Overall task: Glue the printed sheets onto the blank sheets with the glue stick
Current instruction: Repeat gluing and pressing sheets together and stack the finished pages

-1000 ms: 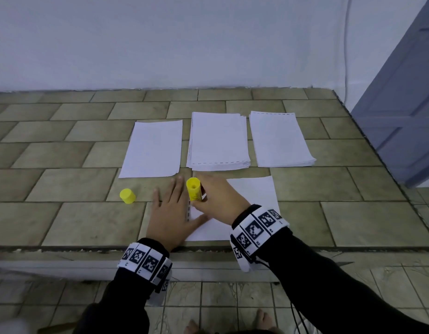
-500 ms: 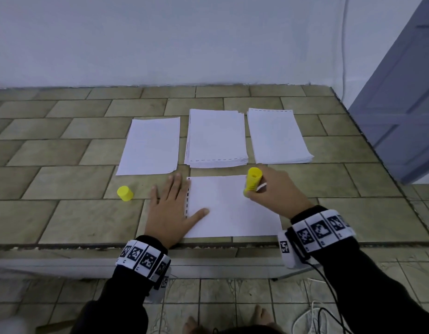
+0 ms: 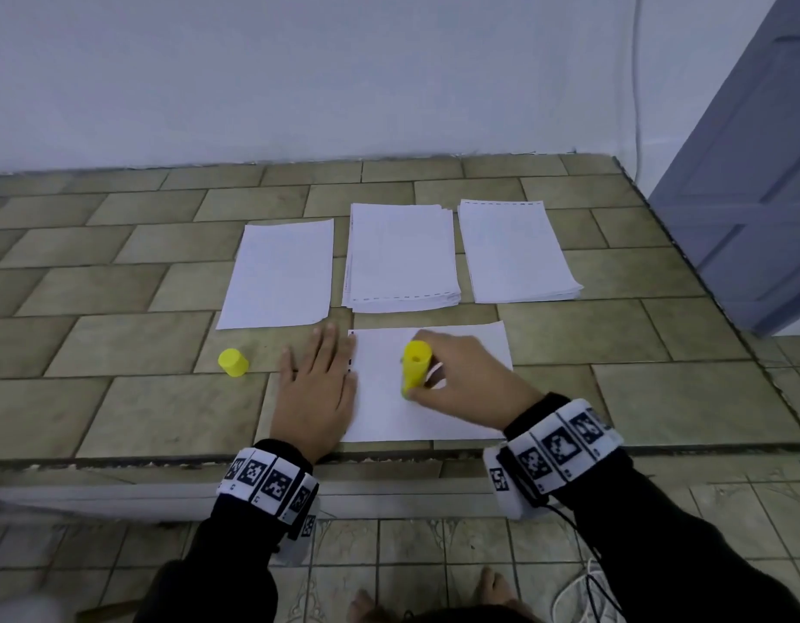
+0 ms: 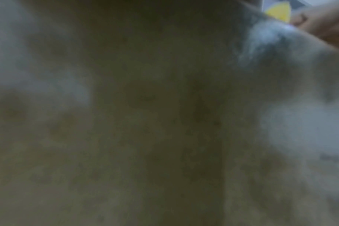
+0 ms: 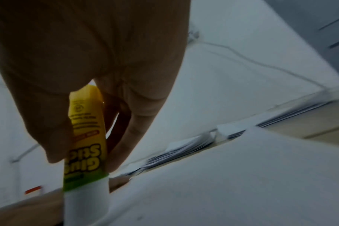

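Observation:
A white sheet (image 3: 389,420) lies face down near the front edge of the tiled ledge, dashed print showing at its left edge. My left hand (image 3: 317,384) lies flat on that left edge, fingers straight. My right hand (image 3: 456,379) grips the yellow glue stick (image 3: 415,368), tip down on the middle of the sheet. In the right wrist view the glue stick (image 5: 87,145) stands between thumb and fingers, its white end on the sheet (image 5: 222,183). The yellow cap (image 3: 233,362) stands left of my left hand. The left wrist view is dark and blurred.
Behind the sheet lie a single blank sheet (image 3: 281,274) at the left, a stack of printed sheets (image 3: 400,258) in the middle and another stack (image 3: 515,251) at the right. A white wall backs the ledge (image 3: 119,397). A grey door (image 3: 748,195) stands to the right.
My right hand carried the glue stick from the sheet's left edge to its upper right, then back towards the middle. The left hand stayed flat on the left edge.

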Tool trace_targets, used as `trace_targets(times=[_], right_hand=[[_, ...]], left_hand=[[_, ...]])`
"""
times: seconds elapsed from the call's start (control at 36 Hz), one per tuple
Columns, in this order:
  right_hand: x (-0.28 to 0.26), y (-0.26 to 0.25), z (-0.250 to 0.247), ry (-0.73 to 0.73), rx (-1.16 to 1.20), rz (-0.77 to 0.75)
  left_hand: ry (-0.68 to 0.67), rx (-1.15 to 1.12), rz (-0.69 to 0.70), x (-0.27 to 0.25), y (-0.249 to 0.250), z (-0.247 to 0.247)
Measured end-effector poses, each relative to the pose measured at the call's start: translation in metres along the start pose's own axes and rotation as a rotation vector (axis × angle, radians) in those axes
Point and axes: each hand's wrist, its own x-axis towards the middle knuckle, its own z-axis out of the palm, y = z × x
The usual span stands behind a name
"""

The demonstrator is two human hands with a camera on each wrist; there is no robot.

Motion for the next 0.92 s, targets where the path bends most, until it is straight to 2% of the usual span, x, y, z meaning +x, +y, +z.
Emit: trace_targets(times=[0.11, 0.22, 0.39, 0.64, 0.92], right_hand=[[0.01, -0.015, 0.025, -0.097, -0.027, -0.097], [0.015, -0.024, 0.041, -0.12, -0.07, -0.166], [0.015, -0.026, 0.041, -0.12, -0.075, -0.187], [-0.005, 0.0, 0.008, -0.136, -0.034, -0.126], [-0.045, 0.031, -0.041, -0.053, -0.01, -0.044]], left_hand=[[-0.011, -0.006, 0.009, 0.0, -0.003, 0.001], [-0.039, 0.04, 0.042, -0.001, -0.005, -0.001], [-0.037, 0.054, 0.045, 0.0, -0.006, 0.0], [0.024, -0.004, 0.002, -0.001, 0.0, -0.001], [0.032, 0.002, -0.015, -0.002, 0.001, -0.001]])
